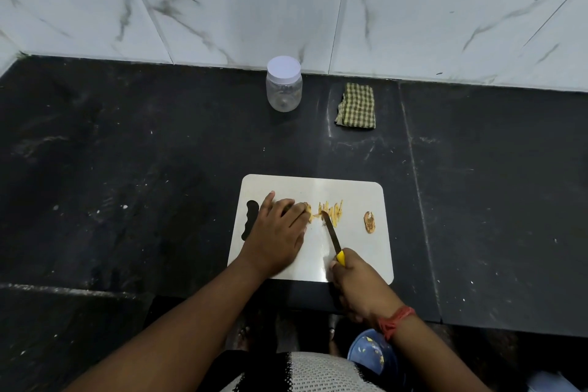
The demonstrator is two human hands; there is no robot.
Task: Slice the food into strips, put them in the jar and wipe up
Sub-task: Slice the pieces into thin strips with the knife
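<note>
A white cutting board (356,251) lies on the black counter. My left hand (276,232) holds down a yellowish piece of food (307,209) with curled fingertips. Several thin yellow strips (332,210) lie just right of it. My right hand (356,286) grips the yellow handle of a knife (331,234), its tip among the strips. A brownish peel piece (369,221) sits near the board's right edge. A clear plastic jar (284,84) with a white lid on stands at the back by the wall. A green checked cloth (356,106) lies folded to the jar's right.
White marbled wall tiles (286,3) rise behind the counter. A blue bowl-like object (372,350) with yellow scraps sits below the counter edge near my right wrist. A seam in the black counter (416,188) runs to the right of the board.
</note>
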